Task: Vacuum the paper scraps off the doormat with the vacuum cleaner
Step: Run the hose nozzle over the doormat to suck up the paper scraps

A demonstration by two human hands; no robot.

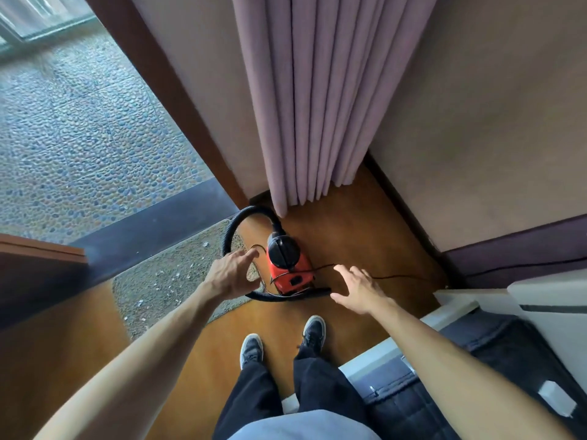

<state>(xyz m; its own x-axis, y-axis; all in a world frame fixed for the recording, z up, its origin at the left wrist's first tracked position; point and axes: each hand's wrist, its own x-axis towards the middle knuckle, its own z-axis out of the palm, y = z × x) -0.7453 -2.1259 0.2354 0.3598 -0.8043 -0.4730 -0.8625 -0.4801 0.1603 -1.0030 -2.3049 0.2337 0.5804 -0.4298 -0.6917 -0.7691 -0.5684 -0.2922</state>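
A small red and black vacuum cleaner (pixel 287 265) stands on the wooden floor at the foot of the curtain. Its black ribbed hose (pixel 236 222) loops up to the left and curls round in front of the body. A grey speckled doormat (pixel 168 277) lies to its left by the threshold, dotted with several small white paper scraps (pixel 187 276). My left hand (pixel 233 273) hovers above the hose loop, fingers spread, holding nothing. My right hand (pixel 355 289) hangs open just right of the vacuum, near the hose's end.
A thin black power cord (pixel 397 276) trails right toward the wall. A mauve curtain (pixel 320 100) hangs behind the vacuum. A dark padded seat with white frame (pixel 457 315) fills the right. An open doorway leads to pebbled paving (pixel 79 128). My shoes (pixel 282 339) stand below.
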